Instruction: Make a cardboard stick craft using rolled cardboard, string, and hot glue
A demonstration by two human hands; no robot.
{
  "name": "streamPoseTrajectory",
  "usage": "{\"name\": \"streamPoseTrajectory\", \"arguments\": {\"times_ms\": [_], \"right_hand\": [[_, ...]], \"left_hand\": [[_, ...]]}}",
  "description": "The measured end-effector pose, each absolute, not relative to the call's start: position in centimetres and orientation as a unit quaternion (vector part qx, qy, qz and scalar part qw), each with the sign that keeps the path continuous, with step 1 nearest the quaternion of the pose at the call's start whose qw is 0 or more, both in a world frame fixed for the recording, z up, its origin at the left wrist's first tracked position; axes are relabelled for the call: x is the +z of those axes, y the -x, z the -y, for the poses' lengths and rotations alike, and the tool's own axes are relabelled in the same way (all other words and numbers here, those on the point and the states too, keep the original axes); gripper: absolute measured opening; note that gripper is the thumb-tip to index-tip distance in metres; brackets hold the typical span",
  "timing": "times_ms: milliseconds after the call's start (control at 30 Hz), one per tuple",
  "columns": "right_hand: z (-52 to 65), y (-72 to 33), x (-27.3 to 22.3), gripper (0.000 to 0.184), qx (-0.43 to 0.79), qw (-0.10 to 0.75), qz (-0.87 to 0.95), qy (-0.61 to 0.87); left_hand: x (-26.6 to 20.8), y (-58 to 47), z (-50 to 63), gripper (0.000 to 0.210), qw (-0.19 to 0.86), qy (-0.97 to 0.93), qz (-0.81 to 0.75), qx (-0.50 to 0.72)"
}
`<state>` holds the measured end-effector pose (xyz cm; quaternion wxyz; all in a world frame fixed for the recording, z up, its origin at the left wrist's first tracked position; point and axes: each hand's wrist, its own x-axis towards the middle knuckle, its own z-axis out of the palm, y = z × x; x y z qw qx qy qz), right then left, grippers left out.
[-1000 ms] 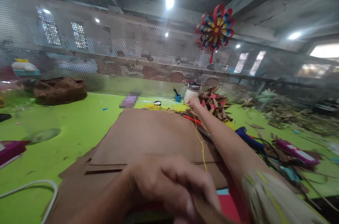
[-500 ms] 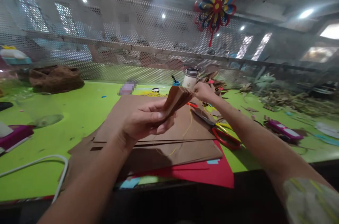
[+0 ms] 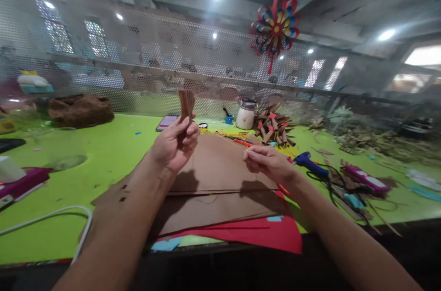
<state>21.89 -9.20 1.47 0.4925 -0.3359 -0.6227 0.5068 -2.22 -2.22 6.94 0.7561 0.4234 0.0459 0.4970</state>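
My left hand is closed around the lower part of a pleated brown paper bundle, held upright above the work surface. A thin yellow thread hangs below it and loops low over the paper. To the right, my right hand is pinched closed, with a faint strand of the thread showing under its fingertips. Beneath both hands lie stacked brown paper sheets, with red paper under them. Scissors are mostly hidden behind my right hand and forearm.
Beyond my right hand sit a pile of rolled brown paper pieces and a white jar. A blue glue gun with a dark cord lies at right. A phone and a brown cloth bundle are at the back left.
My left hand has raised the paper bundle and turned it upright, moving it left. My right hand has come away from the bundle, down and nearer to me.
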Motion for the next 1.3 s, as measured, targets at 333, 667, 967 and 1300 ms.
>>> {"name": "streamPoseTrajectory", "arguments": {"times_ms": [333, 667, 967, 1300], "right_hand": [[7.8, -22.3, 1.3, 0.037, 0.398, 0.407, 0.686, 0.453], [8.4, -22.2, 0.3, 0.034, 0.475, 0.461, 0.63, 0.406], [9.5, -22.4, 0.2, 0.033, 0.434, 0.446, 0.663, 0.417], [10.6, -20.9, 1.3, 0.042, 0.343, 0.394, 0.724, 0.451]], "left_hand": [[6.2, 1.4, 1.5, 0.019, 0.772, -0.296, -0.084, 0.556], [4.9, 1.9, 0.1, 0.014, 0.724, -0.36, -0.221, 0.545], [3.4, 0.8, -0.6, 0.008, 0.595, -0.501, -0.369, 0.509], [4.9, -1.3, 2.8, 0.015, 0.539, -0.594, -0.303, 0.514]]}}
